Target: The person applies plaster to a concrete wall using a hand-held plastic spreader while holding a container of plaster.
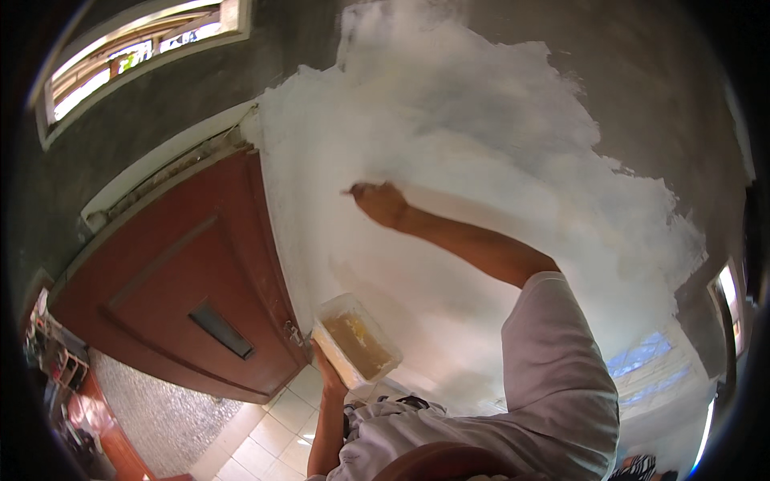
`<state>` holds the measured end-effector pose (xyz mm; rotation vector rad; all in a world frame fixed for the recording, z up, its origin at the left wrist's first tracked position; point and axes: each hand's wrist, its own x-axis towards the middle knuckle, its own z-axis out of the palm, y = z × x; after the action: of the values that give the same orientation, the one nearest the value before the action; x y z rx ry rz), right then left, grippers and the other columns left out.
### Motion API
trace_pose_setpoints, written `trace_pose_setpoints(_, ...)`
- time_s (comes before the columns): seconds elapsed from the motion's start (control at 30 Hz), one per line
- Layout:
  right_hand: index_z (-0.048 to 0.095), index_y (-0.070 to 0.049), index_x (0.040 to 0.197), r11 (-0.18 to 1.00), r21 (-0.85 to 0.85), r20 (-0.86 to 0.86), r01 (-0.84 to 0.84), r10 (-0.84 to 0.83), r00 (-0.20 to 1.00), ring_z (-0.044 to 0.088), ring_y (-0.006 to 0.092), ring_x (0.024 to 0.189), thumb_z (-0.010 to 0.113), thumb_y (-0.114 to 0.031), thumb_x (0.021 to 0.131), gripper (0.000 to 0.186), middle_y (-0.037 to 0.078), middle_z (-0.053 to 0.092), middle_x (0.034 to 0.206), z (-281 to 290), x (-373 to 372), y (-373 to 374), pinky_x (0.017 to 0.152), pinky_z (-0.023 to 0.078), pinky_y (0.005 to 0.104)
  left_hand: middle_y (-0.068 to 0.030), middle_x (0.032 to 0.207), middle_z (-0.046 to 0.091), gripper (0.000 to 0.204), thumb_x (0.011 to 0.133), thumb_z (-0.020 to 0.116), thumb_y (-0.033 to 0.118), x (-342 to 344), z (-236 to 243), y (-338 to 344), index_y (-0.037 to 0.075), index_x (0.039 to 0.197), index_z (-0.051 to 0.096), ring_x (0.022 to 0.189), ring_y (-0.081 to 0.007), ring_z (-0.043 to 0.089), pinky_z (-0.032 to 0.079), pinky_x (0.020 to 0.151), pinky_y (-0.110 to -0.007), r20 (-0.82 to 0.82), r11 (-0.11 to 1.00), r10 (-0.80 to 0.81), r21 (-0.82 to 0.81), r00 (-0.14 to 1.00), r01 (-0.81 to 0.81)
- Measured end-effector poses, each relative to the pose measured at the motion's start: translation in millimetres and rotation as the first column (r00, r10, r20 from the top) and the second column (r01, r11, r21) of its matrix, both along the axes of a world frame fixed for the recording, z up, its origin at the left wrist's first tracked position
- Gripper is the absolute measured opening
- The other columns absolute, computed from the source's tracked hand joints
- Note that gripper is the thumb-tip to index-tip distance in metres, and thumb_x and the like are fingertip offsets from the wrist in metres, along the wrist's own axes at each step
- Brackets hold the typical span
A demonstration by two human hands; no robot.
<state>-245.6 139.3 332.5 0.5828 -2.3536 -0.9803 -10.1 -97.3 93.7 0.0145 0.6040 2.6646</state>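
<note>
My right hand is raised in front of the wall, whose middle is covered with a streaky white coat. Its fingers are closed around something small; only a thin dark tip shows past them, too little to tell its kind. Lower down, my left hand grips a rectangular plastic tub by its side and underside. The tub is tilted toward me, and a tan, yellowish material lies inside it. Most of the left fingers are hidden beneath the tub.
A red-brown panelled door with a metal latch stands left of the tub. Bare grey plaster borders the white coat. A window opening is at upper left. Pale tiles cover the floor below.
</note>
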Motion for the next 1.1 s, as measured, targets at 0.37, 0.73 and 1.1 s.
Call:
trace_pose_setpoints(0.37, 0.058, 0.002, 0.13, 0.991, -0.079, -0.6, -0.106, 0.037, 0.799, 0.06, 0.0441, 0.117, 0.054, -0.025, 0.101, 0.039, 0.024, 0.063, 0.126, 233, -135, -16, 0.101, 0.049, 0.0541, -0.0097, 0.146, 0.053, 0.076, 0.102, 0.035, 0.069, -16, 2, -3, 0.014, 0.155, 0.037, 0.129, -0.0274, 0.057, 0.052, 0.107, -0.043, 0.018, 0.989, 0.145, 0.024, 0.989, -0.145)
trace_pose_setpoints(0.73, 0.071, -0.002, 0.1, 0.957, -0.259, 0.453, 0.129, 0.002, 0.891, 0.071, 0.0354, 0.1, 0.052, -0.012, 0.097, 0.022, 0.017, 0.072, 0.105, -34, -74, -46, 0.084, 0.056, 0.0492, -0.0089, 0.15, 0.049, 0.082, 0.099, 0.033, 0.074, 8, -8, -45, 0.016, 0.157, 0.032, 0.132, -0.029, 0.053, 0.048, 0.11, -0.044, 0.07, 0.953, 0.303, -0.037, 0.95, -0.301)
trace_pose_setpoints(1.1, 0.061, 0.004, 0.125, 0.974, -0.003, -0.713, -0.228, 0.158, 0.683, 0.062, 0.0451, 0.114, 0.056, -0.031, 0.098, 0.045, 0.024, 0.064, 0.119, 267, -196, -16, 0.089, 0.051, 0.0568, -0.0082, 0.149, 0.049, 0.078, 0.101, 0.033, 0.071, 8, -23, -39, 0.016, 0.157, 0.033, 0.132, -0.0277, 0.053, 0.048, 0.11, -0.043, 0.091, 0.95, 0.31, 0.011, 0.946, -0.312)
